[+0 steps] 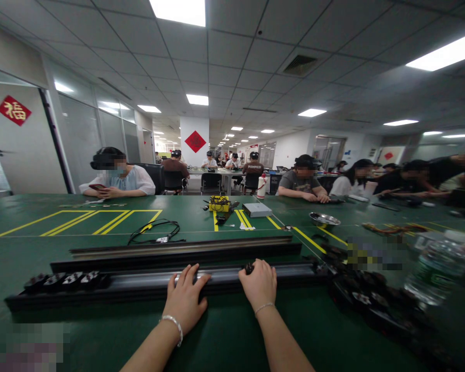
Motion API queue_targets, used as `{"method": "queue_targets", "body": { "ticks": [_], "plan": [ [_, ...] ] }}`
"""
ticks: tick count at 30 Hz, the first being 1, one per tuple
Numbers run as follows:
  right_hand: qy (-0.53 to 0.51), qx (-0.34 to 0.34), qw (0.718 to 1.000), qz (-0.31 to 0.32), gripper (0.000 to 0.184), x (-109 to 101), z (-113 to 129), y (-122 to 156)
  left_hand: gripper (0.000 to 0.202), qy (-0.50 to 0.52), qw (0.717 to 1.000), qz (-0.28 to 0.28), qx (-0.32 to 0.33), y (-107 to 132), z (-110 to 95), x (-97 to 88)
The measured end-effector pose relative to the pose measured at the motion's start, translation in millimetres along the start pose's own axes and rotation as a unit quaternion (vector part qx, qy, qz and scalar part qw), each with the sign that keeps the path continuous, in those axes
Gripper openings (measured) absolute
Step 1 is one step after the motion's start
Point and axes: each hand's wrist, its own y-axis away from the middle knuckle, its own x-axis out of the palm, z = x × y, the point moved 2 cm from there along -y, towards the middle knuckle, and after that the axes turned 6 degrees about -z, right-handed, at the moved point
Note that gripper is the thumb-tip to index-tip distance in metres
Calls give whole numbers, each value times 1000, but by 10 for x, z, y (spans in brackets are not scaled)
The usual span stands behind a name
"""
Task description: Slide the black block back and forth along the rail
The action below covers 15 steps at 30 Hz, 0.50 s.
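Observation:
A long black rail (pixel 124 283) with a grey channel lies across the green table in front of me. My left hand (pixel 186 302) rests flat on it, fingers spread and open. My right hand (pixel 259 283) is closed in a fist on the rail, pinching a small black part (pixel 249 268) at the rail's top edge. Several black and white modules (pixel 64 280) sit in the rail's left end. A second black rail (pixel 178 249) lies just behind the first.
A pile of black modules (pixel 372 299) lies at the right, beside a clear water bottle (pixel 436 268). Farther back are a black cable (pixel 155 231), a yellow device (pixel 219 203), a grey box (pixel 257 209) and a metal bowl (pixel 324 219). Several people sit round the tables.

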Motion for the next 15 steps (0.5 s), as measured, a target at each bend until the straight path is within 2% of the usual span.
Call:
{"method": "queue_targets", "body": {
  "ticks": [4,15],
  "plan": [
    [6,-10,1000,-3,21,-9,-6,-11,51,2,1000,-14,6,6,12,25],
    [16,-22,1000,15,12,-48,-52,-70,51,2,1000,4,-1,-7,-4,-7]
  ]
}}
